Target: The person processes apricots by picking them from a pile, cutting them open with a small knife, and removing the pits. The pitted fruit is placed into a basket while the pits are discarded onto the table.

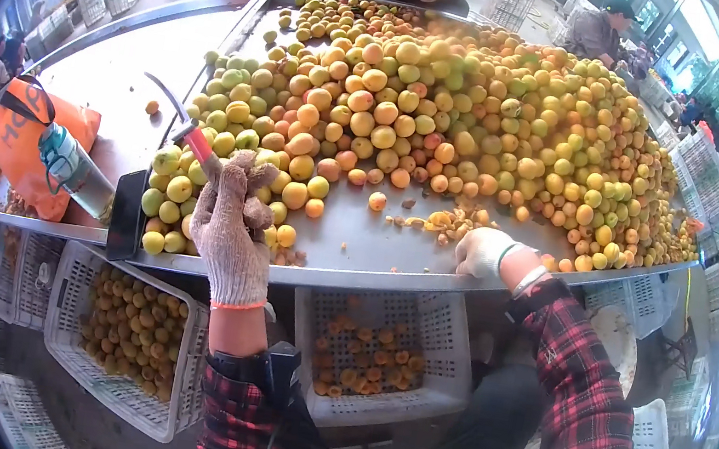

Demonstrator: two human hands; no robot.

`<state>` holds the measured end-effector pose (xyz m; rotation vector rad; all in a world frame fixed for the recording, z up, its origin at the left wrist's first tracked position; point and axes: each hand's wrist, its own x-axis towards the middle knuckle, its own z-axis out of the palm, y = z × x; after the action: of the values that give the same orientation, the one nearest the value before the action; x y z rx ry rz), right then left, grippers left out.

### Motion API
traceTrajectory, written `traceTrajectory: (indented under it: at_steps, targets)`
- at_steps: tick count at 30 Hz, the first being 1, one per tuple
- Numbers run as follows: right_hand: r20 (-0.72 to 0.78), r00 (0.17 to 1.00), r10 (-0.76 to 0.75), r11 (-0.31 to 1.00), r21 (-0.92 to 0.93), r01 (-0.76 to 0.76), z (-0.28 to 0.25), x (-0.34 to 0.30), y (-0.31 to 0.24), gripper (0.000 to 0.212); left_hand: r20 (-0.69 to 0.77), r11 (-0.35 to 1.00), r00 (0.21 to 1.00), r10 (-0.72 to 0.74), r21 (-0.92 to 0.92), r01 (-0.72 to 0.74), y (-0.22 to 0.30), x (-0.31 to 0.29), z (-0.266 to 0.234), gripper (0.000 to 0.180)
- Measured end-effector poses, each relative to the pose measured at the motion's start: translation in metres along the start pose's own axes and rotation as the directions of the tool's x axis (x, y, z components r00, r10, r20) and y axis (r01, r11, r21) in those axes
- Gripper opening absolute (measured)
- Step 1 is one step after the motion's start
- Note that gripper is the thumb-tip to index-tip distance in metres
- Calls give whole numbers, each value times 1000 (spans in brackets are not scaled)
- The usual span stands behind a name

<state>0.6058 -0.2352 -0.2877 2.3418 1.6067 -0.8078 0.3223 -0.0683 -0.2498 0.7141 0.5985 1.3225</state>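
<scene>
red-black plaid sleeves (582, 383) | hands (234, 234): gloves (483, 250), left beige knit, right whitish | trousers (500, 413) apparently dark

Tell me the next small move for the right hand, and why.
Probably move the right hand left to the lone fruit: it lies between the hands, apart from the heap, and the left hand holds the knife.

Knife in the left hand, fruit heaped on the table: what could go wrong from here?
The knife has a bare blade sticking out beyond the left hand; a careless swing could bruise or slice nearby fruit. If the right hand, now well clear, came close, a slip might nick its glove. And some fruit sits close to the near edge of the table, so a nudge could send it rolling off.
</scene>
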Motion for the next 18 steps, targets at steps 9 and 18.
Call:
traceTrajectory:
  at_steps: [9, 18]
  targets:
    - [-419, 908, -22, 999, -38, 7, -14, 50, -60, 35, 15, 999, 999, -34, 41, 33, -8, -6, 16, 26]
    - [-198, 971, -134, 962, -262, 80, -14, 66, -46, 25, 50, 997, 999, -20, 79, 16, -14, -1, 9, 29]
